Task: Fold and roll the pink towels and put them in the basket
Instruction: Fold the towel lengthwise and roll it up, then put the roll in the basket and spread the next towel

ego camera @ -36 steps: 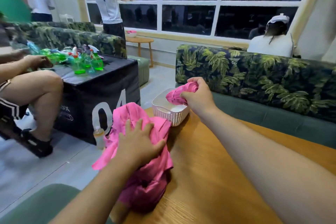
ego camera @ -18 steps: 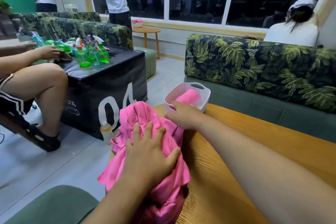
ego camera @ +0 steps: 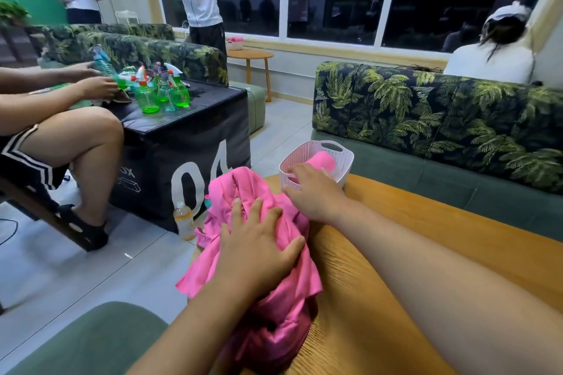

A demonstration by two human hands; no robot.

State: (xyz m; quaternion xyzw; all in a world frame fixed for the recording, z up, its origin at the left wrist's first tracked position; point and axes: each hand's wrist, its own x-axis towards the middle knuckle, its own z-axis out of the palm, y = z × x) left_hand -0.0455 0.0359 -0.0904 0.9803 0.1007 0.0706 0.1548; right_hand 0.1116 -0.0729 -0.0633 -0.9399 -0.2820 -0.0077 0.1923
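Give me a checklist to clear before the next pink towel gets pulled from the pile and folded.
1. Rolled pink towel sits inside the white perforated plastic basket: ok.
2. Right hand empty, fingers relaxed, beside the basket: ok.
3. Left hand presses flat on the crumpled pile of pink towels: ok.
4. Pile lies fully on the wooden table: not ok, cloth hangs over the table's left edge.
5. Bare wood to fold on: ok, it shows right of the pile.
6. Room left in the basket: cannot tell, the inside is mostly hidden.
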